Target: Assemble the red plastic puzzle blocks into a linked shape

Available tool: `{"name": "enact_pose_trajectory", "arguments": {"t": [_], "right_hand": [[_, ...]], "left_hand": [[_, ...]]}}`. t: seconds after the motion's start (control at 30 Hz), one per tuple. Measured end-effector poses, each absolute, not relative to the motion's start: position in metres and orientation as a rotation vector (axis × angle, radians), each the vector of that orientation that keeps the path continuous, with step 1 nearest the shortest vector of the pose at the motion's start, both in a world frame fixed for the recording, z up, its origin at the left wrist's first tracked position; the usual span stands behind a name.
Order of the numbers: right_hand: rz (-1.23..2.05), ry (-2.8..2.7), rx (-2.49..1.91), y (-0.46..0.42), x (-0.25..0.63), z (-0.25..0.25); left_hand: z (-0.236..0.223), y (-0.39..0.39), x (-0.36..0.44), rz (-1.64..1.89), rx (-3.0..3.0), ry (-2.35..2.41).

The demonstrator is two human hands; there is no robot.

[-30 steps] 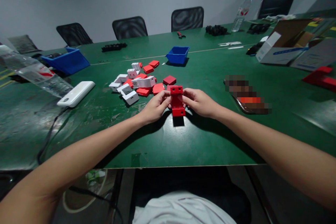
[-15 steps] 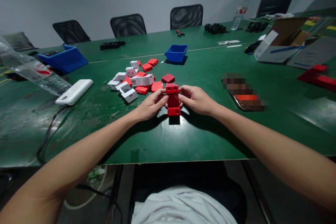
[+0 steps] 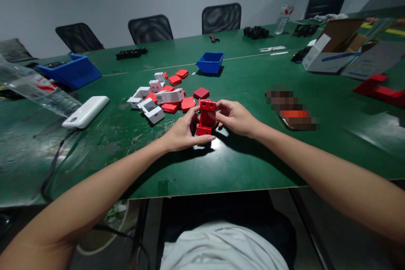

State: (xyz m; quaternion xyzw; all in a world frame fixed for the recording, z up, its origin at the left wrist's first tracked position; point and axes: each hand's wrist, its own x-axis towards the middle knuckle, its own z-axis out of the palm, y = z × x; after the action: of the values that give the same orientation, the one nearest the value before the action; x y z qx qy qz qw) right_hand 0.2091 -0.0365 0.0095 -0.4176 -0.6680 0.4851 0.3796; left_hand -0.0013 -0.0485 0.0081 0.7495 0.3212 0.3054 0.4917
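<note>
Between my hands is a red block-like bracket (image 3: 207, 117) with two dark holes in its top end. My left hand (image 3: 184, 130) is closed around its left side, the thumb lying across below its near end. My right hand (image 3: 236, 117) grips the right side, thumb against the bracket's middle. Fingers behind the piece are partly hidden. Just beyond and left of my hands lies a loose pile of white brackets (image 3: 155, 115) and flat red blocks (image 3: 171, 107). One darker red block (image 3: 201, 93) lies right behind the held piece.
A blue bin (image 3: 210, 63) stands past the pile; another blue bin (image 3: 71, 71) is at left. A white power bank (image 3: 87, 112) touches a lying plastic bottle (image 3: 47, 88). On the right are a blurred-out phone (image 3: 291, 112), a red bracket-like part (image 3: 379, 90) and an open carton (image 3: 329, 57).
The red bracket has tilted, its near end swinging slightly left. My left thumb has moved from the bracket's side down to beneath its near end. My right hand keeps its hold.
</note>
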Motion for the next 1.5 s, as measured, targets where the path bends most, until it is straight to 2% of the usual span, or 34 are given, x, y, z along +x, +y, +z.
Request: {"name": "enact_pose_trajectory", "arguments": {"t": [0.27,0.5,0.83,1.17,1.5], "right_hand": [[1.188,-1.615,-1.111,-0.036,0.209,0.011],[1.106,-1.65,-1.163,-0.032,0.212,0.009],[1.242,-1.592,-1.123,-0.033,0.213,0.014],[1.3,-1.577,-1.146,-0.031,0.219,0.017],[1.198,-1.739,-1.124,-0.026,0.226,0.009]], "left_hand": [[0.001,-0.047,-0.004,0.852,1.811,0.882],[0.001,-0.041,-0.003,1.038,1.557,0.924],[0.002,-0.035,-0.002,1.228,1.514,0.883],[0.001,-0.03,-0.008,1.088,1.557,0.891],[-0.004,-0.026,-0.015,0.973,1.921,0.837]]}}
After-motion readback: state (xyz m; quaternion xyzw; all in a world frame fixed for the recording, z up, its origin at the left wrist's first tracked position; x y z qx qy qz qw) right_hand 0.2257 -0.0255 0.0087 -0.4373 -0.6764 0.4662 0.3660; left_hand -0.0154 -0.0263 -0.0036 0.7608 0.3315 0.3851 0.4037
